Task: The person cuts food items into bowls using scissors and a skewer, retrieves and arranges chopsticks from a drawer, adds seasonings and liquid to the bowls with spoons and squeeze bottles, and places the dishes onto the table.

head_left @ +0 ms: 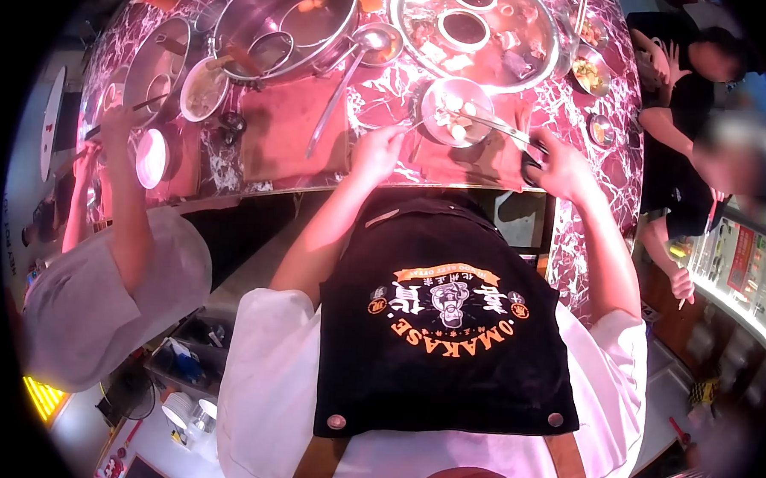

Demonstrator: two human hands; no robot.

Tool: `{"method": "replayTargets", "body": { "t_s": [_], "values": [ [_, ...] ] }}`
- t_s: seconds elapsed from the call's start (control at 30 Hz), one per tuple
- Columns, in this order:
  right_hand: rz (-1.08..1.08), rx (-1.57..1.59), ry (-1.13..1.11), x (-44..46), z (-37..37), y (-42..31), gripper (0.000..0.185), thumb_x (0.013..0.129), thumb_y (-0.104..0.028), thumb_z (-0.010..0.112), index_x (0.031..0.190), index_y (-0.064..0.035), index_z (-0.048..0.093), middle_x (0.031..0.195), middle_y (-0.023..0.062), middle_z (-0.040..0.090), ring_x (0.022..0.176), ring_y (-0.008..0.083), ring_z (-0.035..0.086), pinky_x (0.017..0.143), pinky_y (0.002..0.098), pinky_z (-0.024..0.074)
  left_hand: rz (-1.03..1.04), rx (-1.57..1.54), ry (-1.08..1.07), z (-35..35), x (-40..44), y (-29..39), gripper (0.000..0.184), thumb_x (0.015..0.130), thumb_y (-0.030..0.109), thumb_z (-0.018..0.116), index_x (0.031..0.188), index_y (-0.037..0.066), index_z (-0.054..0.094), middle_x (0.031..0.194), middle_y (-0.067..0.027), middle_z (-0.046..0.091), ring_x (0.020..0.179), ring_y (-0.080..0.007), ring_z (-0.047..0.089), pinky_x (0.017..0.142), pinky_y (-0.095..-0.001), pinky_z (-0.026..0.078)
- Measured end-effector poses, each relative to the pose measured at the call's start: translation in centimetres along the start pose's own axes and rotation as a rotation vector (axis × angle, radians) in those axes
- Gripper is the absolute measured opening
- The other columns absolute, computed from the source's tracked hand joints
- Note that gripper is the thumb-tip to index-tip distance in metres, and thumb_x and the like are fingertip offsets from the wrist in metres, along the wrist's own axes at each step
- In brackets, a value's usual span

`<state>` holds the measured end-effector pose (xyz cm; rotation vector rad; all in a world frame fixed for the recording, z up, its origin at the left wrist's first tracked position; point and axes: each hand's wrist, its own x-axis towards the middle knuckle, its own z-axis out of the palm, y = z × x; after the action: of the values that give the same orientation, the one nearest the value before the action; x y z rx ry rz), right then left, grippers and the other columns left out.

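Marbled red-and-white counter (pixel 380 106), viewed from above under pink light, with the pale bowl (pixel 457 112) as landmark. The bowl stands near the counter's front edge and contains whitish pieces of food (pixel 453 122). Right hand (pixel 566 166): fingers closed around the dark handles of what appear to be scissors (pixel 511 133), whose metal end reaches over the bowl's right side. Left hand (pixel 378 149): fingertips drawn together beside the bowl's left rim; whether they pinch anything or touch the rim, I cannot tell. Behind the bowl: a wide round pan (pixel 544 75) holding food and two round wells. Left of it: a ladle (pixel 336 104), its handle slanting towards the front edge, and a large steel pot (pixel 351 24). Right of it: small dishes of food (pixel 588 73). Far left: a co-worker's hand (pixel 119 125).
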<state>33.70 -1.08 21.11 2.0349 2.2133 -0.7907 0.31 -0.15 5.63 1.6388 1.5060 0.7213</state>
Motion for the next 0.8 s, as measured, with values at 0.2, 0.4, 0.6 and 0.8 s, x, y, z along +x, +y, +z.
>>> {"method": "replayTargets", "body": {
  "t_s": [0.2,0.4,0.6,0.8],
  "values": [
    [-0.083,0.021,0.030,2.7,1.8,0.3,0.031,0.077,-0.012,0.066,0.108,-0.0103,0.064,0.091,0.0200,0.069,0.088,0.0385,0.067,0.077,0.0476,0.0524,0.093,0.176,0.027,0.3,0.3,1.0,0.024,0.094,0.021,0.057,0.109,0.007,0.070,0.091,-0.0172,0.071,0.082,-0.0329,0.069,0.074,-0.0398,0.053],
    [0.089,0.027,-0.164,1.3,-1.0,0.1,0.052,0.073,-0.028,0.070,0.120,-0.0078,0.062,0.104,0.0185,0.070,0.100,0.0345,0.067,0.089,0.0419,0.0518,-0.003,0.197,-0.028,-0.2,0.3,2.5,0.023,0.093,0.026,0.056,0.107,0.015,0.071,0.098,-0.0142,0.071,0.090,-0.0339,0.068,0.078,-0.0443,0.054],
    [0.028,0.107,-0.195,5.1,3.1,1.0,0.050,0.072,-0.025,0.072,0.117,-0.0062,0.063,0.103,0.0193,0.070,0.097,0.0359,0.067,0.087,0.0422,0.0519,0.077,0.366,-0.048,-1.9,0.1,5.5,0.021,0.091,0.020,0.055,0.105,0.013,0.070,0.097,-0.0125,0.070,0.089,-0.0338,0.067,0.077,-0.0465,0.053],
    [-0.041,0.099,-0.246,5.0,0.9,4.0,0.043,0.074,-0.012,0.069,0.116,-0.0038,0.064,0.097,0.0186,0.070,0.092,0.0310,0.069,0.082,0.0384,0.0533,0.039,0.413,0.012,-6.8,-1.0,8.1,0.016,0.090,0.018,0.061,0.101,0.011,0.072,0.088,-0.0131,0.071,0.081,-0.0327,0.068,0.073,-0.0414,0.054]
  ]
}}
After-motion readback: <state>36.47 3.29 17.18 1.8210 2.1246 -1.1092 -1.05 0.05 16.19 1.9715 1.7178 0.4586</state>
